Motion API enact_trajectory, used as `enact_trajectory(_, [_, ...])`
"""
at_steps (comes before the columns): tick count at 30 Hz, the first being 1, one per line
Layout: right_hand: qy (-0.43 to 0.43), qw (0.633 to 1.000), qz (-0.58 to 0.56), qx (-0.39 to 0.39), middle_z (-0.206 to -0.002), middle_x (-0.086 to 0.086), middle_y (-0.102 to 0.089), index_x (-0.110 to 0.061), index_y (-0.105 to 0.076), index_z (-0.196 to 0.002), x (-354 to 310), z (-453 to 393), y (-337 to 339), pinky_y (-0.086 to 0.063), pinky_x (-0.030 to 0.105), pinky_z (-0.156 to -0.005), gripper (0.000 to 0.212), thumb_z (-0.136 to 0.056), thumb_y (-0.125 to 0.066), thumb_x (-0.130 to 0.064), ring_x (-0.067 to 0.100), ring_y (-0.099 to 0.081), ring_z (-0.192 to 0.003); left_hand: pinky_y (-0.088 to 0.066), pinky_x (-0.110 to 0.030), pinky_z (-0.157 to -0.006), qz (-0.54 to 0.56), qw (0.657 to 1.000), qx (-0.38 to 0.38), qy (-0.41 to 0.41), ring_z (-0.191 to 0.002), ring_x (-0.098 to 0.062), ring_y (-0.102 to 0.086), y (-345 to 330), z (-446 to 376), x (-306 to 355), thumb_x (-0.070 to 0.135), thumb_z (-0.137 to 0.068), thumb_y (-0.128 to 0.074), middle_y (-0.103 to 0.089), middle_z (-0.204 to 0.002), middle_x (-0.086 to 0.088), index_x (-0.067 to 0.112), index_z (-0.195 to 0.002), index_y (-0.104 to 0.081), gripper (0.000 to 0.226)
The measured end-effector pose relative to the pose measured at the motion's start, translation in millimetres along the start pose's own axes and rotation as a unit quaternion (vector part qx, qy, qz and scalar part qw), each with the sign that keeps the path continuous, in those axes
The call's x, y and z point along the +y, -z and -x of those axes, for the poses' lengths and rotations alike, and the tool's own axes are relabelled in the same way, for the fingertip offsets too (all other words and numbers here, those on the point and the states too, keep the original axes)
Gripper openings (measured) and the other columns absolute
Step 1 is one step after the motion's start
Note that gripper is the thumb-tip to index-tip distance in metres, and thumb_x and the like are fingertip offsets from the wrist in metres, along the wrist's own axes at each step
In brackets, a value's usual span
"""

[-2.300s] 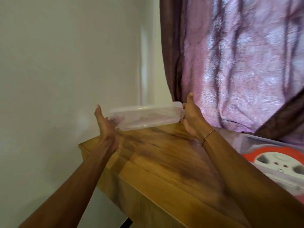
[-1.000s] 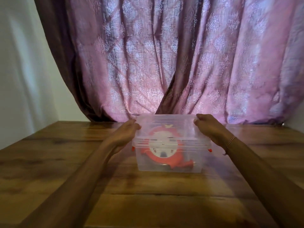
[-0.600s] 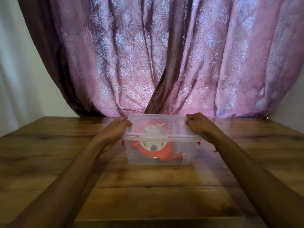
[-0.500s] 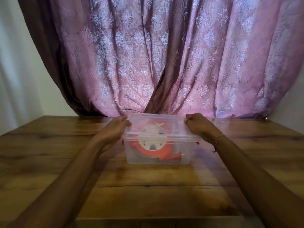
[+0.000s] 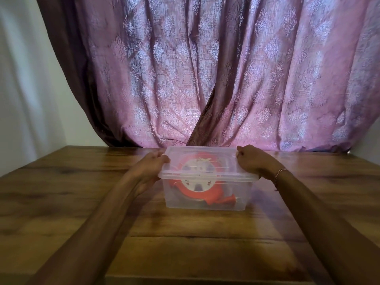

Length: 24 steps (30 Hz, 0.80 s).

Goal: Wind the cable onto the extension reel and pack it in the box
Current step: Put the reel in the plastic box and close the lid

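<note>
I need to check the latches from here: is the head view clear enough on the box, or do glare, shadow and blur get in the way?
Head view: dim, pink-tinted light through the curtain; the box is fairly sharp, the reel showing hazily through clear plastic. Both hands cover the lid ends, hiding the latches. Soft sheen on the table; wide-angle bending at the edges.

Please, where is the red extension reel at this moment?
In the head view, the red extension reel lies inside the clear box at the table's middle, under the lid, between the two hands.
</note>
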State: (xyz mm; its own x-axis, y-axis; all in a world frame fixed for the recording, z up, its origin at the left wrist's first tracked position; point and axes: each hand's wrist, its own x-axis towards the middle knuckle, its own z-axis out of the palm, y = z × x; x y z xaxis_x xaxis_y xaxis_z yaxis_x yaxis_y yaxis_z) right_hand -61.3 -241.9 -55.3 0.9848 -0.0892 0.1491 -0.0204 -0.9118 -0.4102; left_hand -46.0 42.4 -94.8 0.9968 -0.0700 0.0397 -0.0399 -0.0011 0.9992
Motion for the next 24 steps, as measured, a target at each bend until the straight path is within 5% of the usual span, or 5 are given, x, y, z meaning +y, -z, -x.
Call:
enact_trajectory(3, [-0.007, 1.0, -0.012, -0.014, -0.144, 0.017, -0.045, -0.012, -0.032, -0.149, -2.7, 2.6, 2.1, -0.057, 0.037, -0.073, 0.046, -0.105, -0.03, -0.026, 0.033, -0.059, -0.105, -0.059, -0.034, -0.06, 0.01, 1.0, 0.002, 0.026, -0.075, -0.024, -0.07, -0.7, 2.3, 0.2, 0.004, -0.104, -0.047, -0.074, -0.098, -0.014, 0.014, -0.117, -0.064, 0.024])
enact_trajectory(6, [-0.114, 0.959, -0.242, -0.097, -0.111, 0.011, -0.063, -0.041, -0.032, -0.138, 3.2, 10.9, -1.2, -0.058, 0.038, -0.055, 0.038, -0.1, -0.032, -0.037, 0.029, -0.064, -0.081, -0.057, -0.039, -0.068, -0.04, 0.998, 0.028, 0.027, -0.073, -0.025, -0.068, 2.2, 0.4, -0.3, 0.012, -0.103, -0.053, -0.075, -0.09, -0.007, 0.024, -0.111, -0.068, 0.021])
enact_trajectory(12, [-0.243, 0.895, -0.348, -0.134, -0.053, 0.001, -0.052, -0.016, -0.05, -0.083, 14.6, 12.7, -1.9, -0.042, 0.021, -0.052, 0.042, -0.085, -0.056, -0.058, 0.015, -0.047, -0.051, -0.057, -0.029, -0.048, -0.063, 0.994, 0.077, 0.037, -0.061, -0.02, -0.074, 5.4, 1.4, 5.5, 0.014, -0.095, -0.071, -0.077, -0.083, -0.009, 0.008, -0.115, -0.07, 0.021])
enact_trajectory(18, [-0.149, 0.915, -0.371, 0.046, -0.061, 0.002, -0.05, -0.002, -0.064, -0.083, 24.0, 26.5, 0.2, -0.033, 0.024, -0.043, 0.048, -0.066, -0.088, -0.039, 0.014, -0.042, -0.046, -0.053, -0.022, -0.041, -0.055, 0.982, 0.178, -0.026, -0.043, -0.009, -0.064, 1.3, -1.0, 3.2, 0.0, -0.076, -0.086, -0.07, -0.062, -0.002, -0.003, -0.085, -0.071, 0.018])
enact_trajectory(24, [-0.098, 0.798, -0.594, 0.026, -0.093, 0.006, -0.074, -0.003, -0.067, -0.106, 21.4, 47.7, -27.4, -0.057, 0.029, -0.064, 0.025, -0.083, -0.072, -0.006, 0.017, -0.072, -0.076, -0.057, -0.026, -0.048, 0.014, 0.987, 0.155, -0.044, -0.056, -0.012, -0.072, -9.1, 5.5, -16.8, 0.009, -0.077, -0.085, -0.073, -0.064, 0.002, 0.015, -0.094, -0.073, 0.021])
